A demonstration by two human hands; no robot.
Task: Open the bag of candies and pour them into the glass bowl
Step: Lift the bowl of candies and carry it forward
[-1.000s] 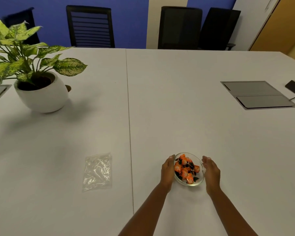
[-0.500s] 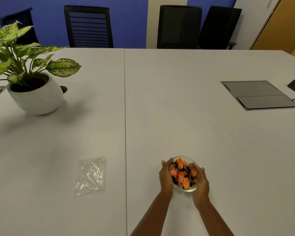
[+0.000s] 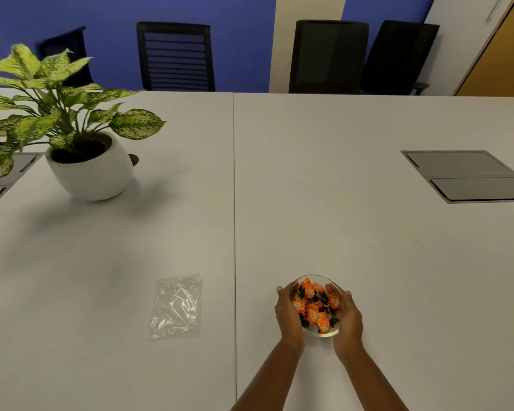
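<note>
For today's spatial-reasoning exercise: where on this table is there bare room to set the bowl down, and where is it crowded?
Bare patches: the wide stretch between the glass bowl and the grey floor-box panel, and the middle between the potted plant and the empty plastic bag. Crowded: only the plant's corner, where leaves overhang.

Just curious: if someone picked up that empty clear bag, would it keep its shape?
Probably not. The bag looks like thin, crinkled clear film lying flat on the table, so it would likely flop and fold. With nothing visible inside, it is probably very light and may slide or drift at a nudge.
</note>
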